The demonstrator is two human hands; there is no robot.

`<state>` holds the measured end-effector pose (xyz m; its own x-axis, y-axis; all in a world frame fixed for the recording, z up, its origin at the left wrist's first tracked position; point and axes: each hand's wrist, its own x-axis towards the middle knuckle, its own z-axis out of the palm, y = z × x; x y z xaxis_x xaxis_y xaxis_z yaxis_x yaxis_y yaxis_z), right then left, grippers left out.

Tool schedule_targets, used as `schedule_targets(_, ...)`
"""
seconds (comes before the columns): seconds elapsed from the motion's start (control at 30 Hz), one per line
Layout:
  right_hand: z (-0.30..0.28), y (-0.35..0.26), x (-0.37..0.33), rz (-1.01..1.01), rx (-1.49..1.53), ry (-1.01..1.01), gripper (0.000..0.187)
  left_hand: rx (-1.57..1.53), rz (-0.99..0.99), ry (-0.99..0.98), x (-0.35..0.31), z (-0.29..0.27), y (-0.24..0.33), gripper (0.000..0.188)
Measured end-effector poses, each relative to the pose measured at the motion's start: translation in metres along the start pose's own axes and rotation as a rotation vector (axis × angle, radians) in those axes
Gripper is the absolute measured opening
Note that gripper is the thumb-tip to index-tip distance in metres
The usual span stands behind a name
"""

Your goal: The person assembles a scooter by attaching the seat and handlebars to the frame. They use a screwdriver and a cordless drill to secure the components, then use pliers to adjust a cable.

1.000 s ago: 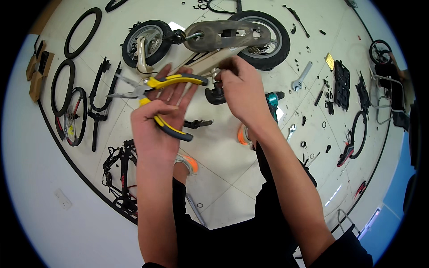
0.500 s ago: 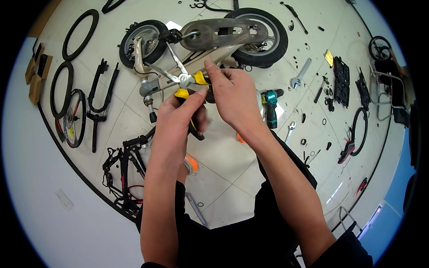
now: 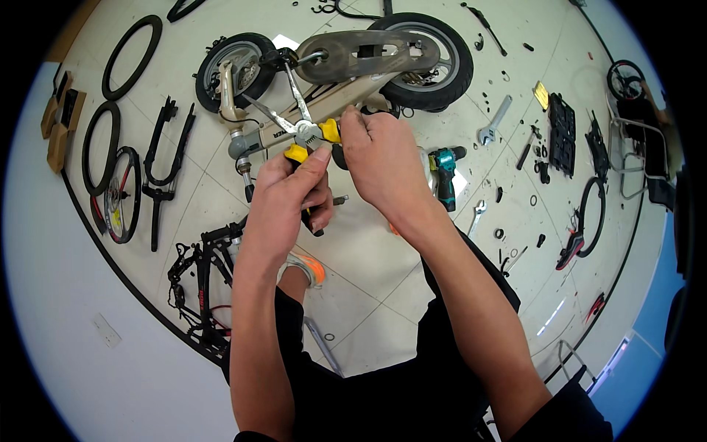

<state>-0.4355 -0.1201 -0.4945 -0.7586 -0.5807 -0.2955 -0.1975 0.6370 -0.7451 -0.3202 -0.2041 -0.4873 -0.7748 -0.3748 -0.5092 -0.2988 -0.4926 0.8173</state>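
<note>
Both of my hands are on a pair of yellow-handled pliers [image 3: 305, 136]. My left hand [image 3: 291, 191] wraps one handle from below. My right hand [image 3: 379, 158] grips the other handle at the top. The plier jaws stand spread apart and point up toward the small beige bike frame [image 3: 324, 99], which lies on its side on the floor with two black-tyred wheels [image 3: 434, 62]. What lies between the jaws is not clear.
Loose tyres [image 3: 99, 147] and a black fork [image 3: 162, 162] lie at the left. A teal cordless drill [image 3: 444, 173], wrenches [image 3: 493, 121] and small parts are scattered at the right. A black bike frame [image 3: 202, 283] lies by my left knee. Chairs stand at the far right.
My hands and the pliers have moved up toward the bike frame. The plier jaws, shut a second ago, are now spread wide near the frame.
</note>
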Motion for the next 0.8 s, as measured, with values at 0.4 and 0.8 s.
schedule_targets(0.4,0.040,0.014,-0.008,-0.001,0.305,-0.241,0.020,-0.169,0.130,0.307,-0.002,0.018,-0.013,0.016)
schedule_targets(0.8,0.033,0.015,0.005,0.041,0.449,-0.028,0.038,-0.053,0.050,0.280,-0.006,0.009,-0.002,0.015)
